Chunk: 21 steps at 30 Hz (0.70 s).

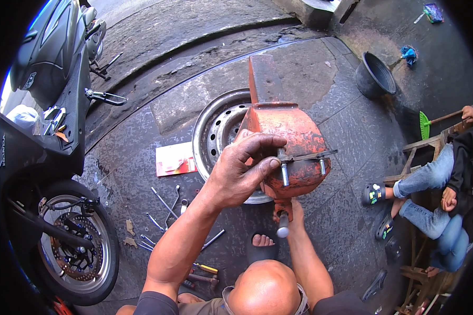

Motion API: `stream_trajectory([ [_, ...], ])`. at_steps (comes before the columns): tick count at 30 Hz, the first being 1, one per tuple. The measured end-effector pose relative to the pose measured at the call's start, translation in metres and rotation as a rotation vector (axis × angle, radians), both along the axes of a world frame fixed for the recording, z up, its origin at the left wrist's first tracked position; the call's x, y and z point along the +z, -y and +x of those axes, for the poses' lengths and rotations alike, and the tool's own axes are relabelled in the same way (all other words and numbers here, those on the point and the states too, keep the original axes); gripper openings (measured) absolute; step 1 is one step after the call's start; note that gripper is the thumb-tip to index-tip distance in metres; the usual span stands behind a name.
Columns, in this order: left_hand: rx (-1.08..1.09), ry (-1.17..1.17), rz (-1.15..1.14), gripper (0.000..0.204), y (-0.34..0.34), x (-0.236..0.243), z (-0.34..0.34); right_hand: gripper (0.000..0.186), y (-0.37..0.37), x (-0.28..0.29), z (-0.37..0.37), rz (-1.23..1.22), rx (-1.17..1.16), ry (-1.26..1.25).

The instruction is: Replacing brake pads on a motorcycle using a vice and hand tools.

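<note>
A worn red metal vise (294, 123) stands in front of me above a steel wheel rim. My left hand (242, 168) pinches one end of a dark flat metal bracket (310, 155) between thumb and fingers. Two shiny pins (285, 174) hang from that bracket, over the vise's rounded front. At the vise's near end, my right hand (297, 214) is closed around the handle (283, 230), which has a rounded grey knob; part of that hand is hidden behind it.
Under the vise lies the wheel rim (207, 131), beside a red-and-white package (174, 159). Wrenches (165, 202), a hammer (205, 278) and a yellow-handled screwdriver (206, 268) are on the floor. A motorcycle (47, 157) stands left. A black bucket (376, 79) and seated person (431, 194) are right.
</note>
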<state>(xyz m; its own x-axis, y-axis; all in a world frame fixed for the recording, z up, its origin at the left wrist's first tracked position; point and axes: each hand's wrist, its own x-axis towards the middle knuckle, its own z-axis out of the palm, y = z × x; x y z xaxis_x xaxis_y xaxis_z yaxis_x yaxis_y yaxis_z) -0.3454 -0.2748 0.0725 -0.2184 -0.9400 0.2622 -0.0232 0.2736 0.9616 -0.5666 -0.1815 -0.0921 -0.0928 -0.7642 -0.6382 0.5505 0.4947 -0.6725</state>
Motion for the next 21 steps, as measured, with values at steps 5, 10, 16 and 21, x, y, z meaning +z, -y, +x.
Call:
stream_trajectory([
  [5, -0.024, -0.008, 0.003, 0.033, 0.002, 0.001, -0.001, 0.059, -0.022, -0.021, 0.009, 0.001, -0.027, -0.053],
  [10, -0.026, -0.020, 0.024, 0.033, 0.000, 0.000, 0.000, 0.022, -0.034, -0.017, 0.025, -0.021, 0.085, 0.000],
  [16, -0.019, 0.011, 0.018, 0.034, -0.001, -0.001, 0.000, 0.031, -0.038, -0.013, 0.035, 0.040, 0.089, 0.019],
  [21, -0.022, 0.004, 0.017, 0.034, 0.000, 0.001, 0.001, 0.050, -0.055, -0.006, 0.050, -0.005, 0.186, 0.130],
])
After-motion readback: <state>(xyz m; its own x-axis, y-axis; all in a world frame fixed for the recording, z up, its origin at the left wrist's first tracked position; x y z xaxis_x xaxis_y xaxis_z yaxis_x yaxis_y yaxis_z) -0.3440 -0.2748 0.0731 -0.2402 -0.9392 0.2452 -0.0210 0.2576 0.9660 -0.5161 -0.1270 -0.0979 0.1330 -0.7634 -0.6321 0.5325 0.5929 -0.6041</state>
